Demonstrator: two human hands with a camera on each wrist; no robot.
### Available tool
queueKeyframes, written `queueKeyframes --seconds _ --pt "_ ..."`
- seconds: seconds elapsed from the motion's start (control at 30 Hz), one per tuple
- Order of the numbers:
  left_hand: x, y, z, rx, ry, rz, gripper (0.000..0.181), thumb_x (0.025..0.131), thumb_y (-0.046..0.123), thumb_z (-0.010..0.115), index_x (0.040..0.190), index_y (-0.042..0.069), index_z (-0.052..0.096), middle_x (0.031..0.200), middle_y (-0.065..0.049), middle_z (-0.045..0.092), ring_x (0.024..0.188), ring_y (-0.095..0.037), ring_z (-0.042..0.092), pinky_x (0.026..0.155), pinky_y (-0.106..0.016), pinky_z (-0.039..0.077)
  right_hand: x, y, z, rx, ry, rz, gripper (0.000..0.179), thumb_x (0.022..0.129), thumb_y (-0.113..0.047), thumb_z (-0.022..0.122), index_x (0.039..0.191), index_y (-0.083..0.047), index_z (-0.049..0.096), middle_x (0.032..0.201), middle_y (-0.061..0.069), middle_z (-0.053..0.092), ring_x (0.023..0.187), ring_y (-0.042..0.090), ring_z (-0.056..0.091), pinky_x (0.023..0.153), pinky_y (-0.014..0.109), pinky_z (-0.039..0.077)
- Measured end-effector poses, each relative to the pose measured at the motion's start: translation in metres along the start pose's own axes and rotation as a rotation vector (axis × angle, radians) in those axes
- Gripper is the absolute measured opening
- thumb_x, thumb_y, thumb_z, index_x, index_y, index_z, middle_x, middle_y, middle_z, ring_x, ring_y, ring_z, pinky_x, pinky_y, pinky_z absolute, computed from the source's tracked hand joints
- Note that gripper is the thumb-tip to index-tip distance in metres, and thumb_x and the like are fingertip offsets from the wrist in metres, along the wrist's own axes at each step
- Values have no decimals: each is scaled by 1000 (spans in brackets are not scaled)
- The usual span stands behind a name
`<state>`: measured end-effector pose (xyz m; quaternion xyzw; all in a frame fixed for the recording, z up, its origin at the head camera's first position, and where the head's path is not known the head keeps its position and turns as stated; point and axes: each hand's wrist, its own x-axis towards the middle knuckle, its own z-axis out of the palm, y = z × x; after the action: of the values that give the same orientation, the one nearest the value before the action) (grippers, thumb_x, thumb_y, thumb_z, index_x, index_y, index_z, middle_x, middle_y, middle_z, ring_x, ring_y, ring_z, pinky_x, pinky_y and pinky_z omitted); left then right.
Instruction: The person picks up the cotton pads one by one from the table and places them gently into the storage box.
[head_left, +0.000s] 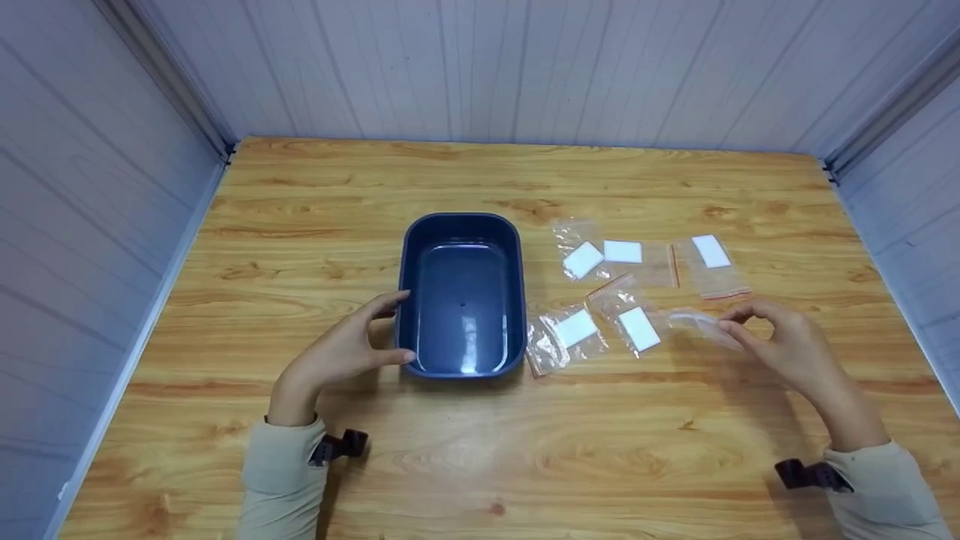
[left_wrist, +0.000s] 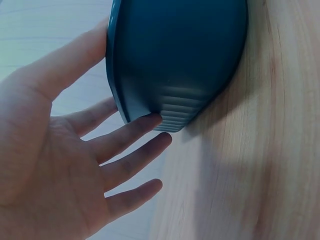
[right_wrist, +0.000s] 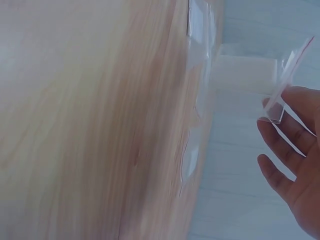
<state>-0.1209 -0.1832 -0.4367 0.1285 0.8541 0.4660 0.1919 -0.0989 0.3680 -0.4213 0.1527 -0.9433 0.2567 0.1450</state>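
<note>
Pinching one end of a clear plastic zip bag with a white rectangular insert (right_wrist: 245,74) between thumb and fingertips of the right hand (head_left: 784,349), lifted off the yellow-brown wood-grain tabletop (head_left: 525,465), probably because of the thin, floppy film. Resting thumb and forefinger of the widely spread left hand (head_left: 337,352) on a rounded-rectangular, dark-blue plastic tray (head_left: 457,315) between seven and nine o'clock, likely to steady it. Find five similar bags (head_left: 637,328) lying flat, two to four o'clock from the tray, perhaps for separate reach.
</note>
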Motion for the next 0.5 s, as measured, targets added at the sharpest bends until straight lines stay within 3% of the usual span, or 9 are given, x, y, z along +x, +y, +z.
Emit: queueKeyframes --seconds 0.2,0.5 --pt "0 1 0 -2 9 -13 90 82 27 83 155 17 31 155 -12 38 141 -34 35 116 -57 22 7 -10 5 73 102 -66 18 78 11 78 89 -2 72 85 9 72 87 -13 54 78 6 39" --pt "0 1 0 -18 8 8 92 82 24 84 156 15 30 155 -11 37 140 -34 36 116 -57 23 20 -28 14 147 244 -136 25 72 17 78 90 1 73 83 13 69 87 -5 57 86 10 41"
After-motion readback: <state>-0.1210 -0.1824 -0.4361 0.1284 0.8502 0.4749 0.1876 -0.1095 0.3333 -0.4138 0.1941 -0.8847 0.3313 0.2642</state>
